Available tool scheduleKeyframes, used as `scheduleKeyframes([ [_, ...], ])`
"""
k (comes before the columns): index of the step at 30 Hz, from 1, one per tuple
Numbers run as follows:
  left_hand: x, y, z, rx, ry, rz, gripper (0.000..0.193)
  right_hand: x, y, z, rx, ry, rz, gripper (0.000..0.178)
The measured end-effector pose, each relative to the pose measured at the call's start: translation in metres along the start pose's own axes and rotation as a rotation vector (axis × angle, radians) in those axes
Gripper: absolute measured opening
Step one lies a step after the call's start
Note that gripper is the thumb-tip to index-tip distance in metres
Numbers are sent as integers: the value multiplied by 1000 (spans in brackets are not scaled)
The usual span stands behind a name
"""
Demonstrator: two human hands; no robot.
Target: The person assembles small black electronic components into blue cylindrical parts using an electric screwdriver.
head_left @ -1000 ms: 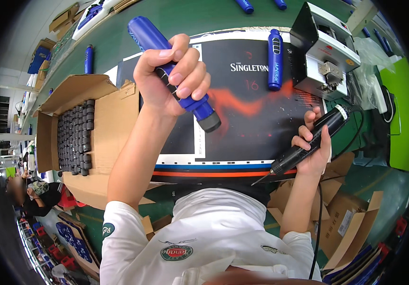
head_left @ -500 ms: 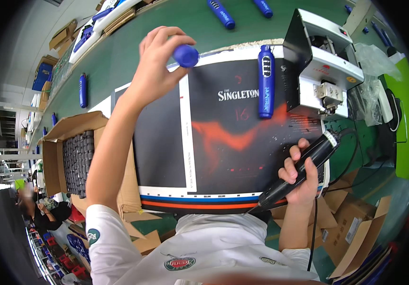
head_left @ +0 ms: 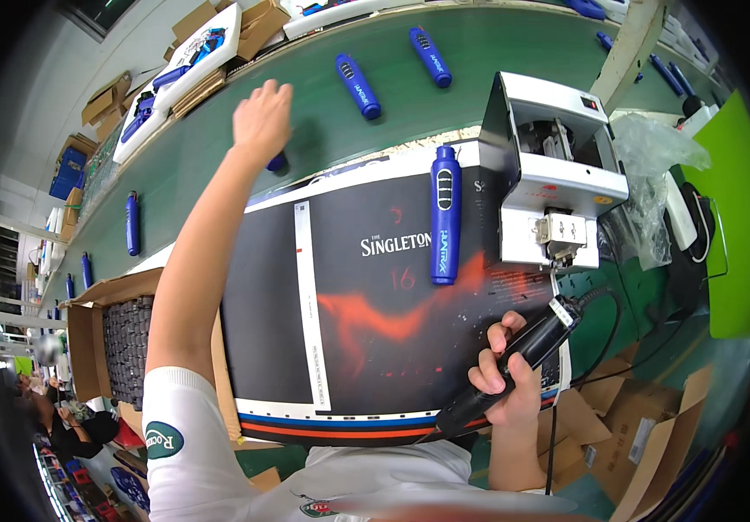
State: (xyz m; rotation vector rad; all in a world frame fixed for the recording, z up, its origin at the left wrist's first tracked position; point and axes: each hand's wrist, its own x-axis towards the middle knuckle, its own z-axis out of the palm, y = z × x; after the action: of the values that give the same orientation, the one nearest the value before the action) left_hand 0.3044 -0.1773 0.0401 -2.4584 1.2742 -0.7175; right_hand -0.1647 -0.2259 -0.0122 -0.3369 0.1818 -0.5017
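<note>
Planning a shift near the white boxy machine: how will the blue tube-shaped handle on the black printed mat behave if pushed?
The blue tube-shaped handle would probably roll if pushed sideways, given its rounded body. Its straight, unbent outline suggests it is stiff. Its smooth surface may be slippery.

l hand [head_left: 262, 120] hides most of blue tube [head_left: 277, 163], grip unclr.

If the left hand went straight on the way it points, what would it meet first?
Beyond the green surface, the left hand would probably meet the brown cardboard or the end of the white tray beside it first; depth and height are unclear.
</note>
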Motion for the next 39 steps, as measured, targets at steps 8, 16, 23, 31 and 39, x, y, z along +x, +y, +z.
scheduleKeyframes([
  [8,48,84,13,-688,-76,-521,67,1,9,3,-12,-14,-14,57],
  [16,-112,36,-57,-1246,-85,-140,53,-1,6,6,-7,36,-71,56],
  [23,-267,76,-156,-866,-110,2,62,-2,7,-7,-168,-40,-217,63],
  [31,-291,116,-159,-778,42,88,56,-11,-47,29,-395,-347,-541,86],
  [39,-289,133,-158,-828,139,101,51,-6,-107,80,-654,-542,-594,81],
])
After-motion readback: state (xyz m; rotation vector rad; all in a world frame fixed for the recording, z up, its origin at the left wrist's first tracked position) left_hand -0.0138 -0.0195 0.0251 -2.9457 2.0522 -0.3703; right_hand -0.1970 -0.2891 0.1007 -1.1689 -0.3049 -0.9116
